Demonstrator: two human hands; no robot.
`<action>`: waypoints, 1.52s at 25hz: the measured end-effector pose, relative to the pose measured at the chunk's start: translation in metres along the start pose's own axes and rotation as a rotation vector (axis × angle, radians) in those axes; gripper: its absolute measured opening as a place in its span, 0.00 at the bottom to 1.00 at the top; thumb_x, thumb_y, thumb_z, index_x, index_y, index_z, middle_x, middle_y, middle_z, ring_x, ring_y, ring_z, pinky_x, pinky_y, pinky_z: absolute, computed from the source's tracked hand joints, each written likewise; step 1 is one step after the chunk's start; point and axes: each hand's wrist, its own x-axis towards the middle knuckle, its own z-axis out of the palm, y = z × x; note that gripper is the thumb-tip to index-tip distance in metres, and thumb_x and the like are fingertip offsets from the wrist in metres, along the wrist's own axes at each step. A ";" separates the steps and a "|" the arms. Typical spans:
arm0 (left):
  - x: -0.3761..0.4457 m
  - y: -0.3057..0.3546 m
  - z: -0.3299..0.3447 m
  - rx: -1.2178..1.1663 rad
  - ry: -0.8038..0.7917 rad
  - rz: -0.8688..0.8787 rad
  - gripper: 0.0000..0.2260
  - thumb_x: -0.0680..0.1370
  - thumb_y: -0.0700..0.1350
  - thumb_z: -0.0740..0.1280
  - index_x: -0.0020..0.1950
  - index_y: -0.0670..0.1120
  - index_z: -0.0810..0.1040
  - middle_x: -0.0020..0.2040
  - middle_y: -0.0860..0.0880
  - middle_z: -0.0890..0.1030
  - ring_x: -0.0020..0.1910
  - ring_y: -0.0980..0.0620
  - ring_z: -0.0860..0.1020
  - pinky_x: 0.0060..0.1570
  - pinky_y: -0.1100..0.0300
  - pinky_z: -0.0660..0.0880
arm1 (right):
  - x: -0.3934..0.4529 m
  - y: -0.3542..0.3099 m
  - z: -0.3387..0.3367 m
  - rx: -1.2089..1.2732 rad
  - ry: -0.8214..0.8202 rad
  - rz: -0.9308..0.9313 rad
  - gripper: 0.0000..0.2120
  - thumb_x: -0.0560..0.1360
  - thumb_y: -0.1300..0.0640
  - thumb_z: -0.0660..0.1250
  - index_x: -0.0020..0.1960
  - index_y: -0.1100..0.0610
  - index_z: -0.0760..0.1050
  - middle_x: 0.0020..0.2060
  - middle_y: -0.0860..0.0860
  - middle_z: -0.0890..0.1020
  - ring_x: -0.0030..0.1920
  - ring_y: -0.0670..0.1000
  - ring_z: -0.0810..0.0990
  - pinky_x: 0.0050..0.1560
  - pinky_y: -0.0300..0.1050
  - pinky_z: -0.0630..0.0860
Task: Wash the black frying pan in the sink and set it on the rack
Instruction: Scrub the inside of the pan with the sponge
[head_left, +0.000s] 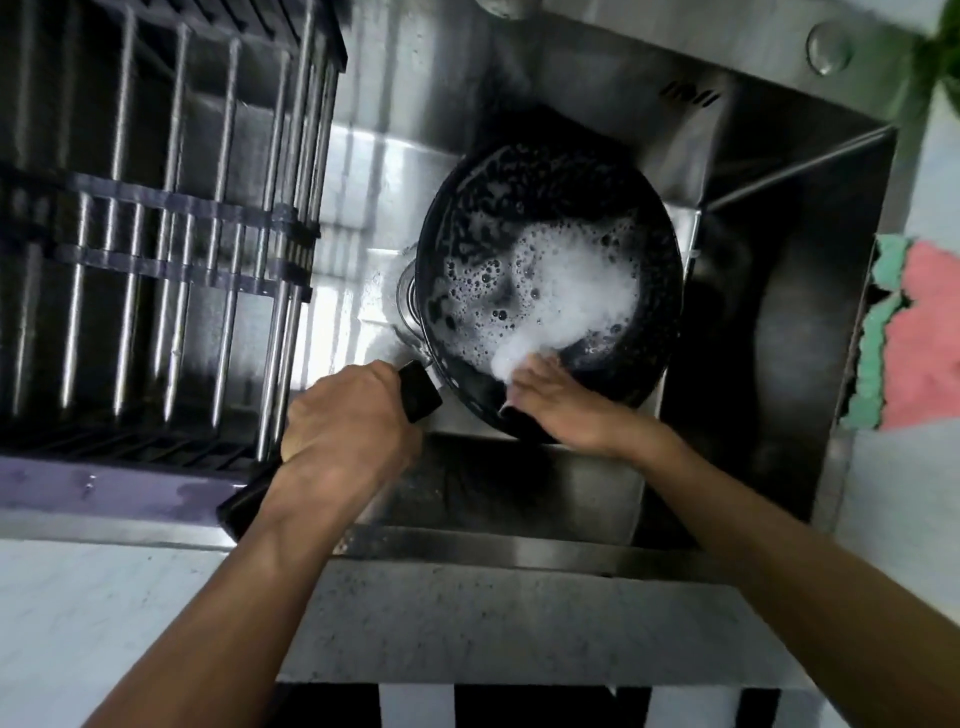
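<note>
Your two forearms reach in from the bottom edge toward the black frying pan, which sits tilted inside the steel sink, its far rim over the basin floor and its near rim toward you. Your left hand is clenched around the pan's black handle, which runs down and left under your palm and emerges again below your wrist. Your right hand lies over the near rim, fingers reaching into the pan among the suds; whether it grasps a sponge or only presses the surface cannot be told, as foam and blur hide the fingertips. White foam covers the right half of the pan's inside, with bubbles scattered over the left. Just left of the pan, the drain peeks out from beneath its rim. To the left of the sink stands the dish rack, its metal bars upright. At the right edge lie pink and green cloths on the counter.
</note>
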 end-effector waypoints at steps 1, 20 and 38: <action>0.000 0.001 0.000 -0.008 -0.007 -0.018 0.14 0.72 0.43 0.69 0.57 0.47 0.75 0.35 0.50 0.68 0.40 0.46 0.72 0.38 0.54 0.71 | -0.002 0.005 -0.008 -0.003 0.053 0.020 0.27 0.82 0.40 0.44 0.73 0.52 0.66 0.76 0.53 0.61 0.78 0.58 0.52 0.78 0.56 0.48; -0.001 -0.001 0.001 -0.021 0.033 0.037 0.13 0.72 0.43 0.67 0.55 0.45 0.75 0.40 0.48 0.73 0.40 0.46 0.73 0.39 0.55 0.71 | 0.021 -0.008 -0.025 0.284 0.238 0.202 0.31 0.82 0.36 0.47 0.81 0.43 0.44 0.80 0.48 0.38 0.80 0.53 0.35 0.78 0.54 0.40; -0.002 -0.003 -0.001 -0.021 0.020 0.052 0.12 0.72 0.44 0.66 0.56 0.46 0.76 0.43 0.47 0.77 0.39 0.47 0.73 0.40 0.56 0.71 | 0.035 -0.055 -0.005 0.693 0.195 -0.057 0.25 0.85 0.44 0.45 0.81 0.44 0.46 0.80 0.44 0.39 0.78 0.46 0.34 0.79 0.57 0.38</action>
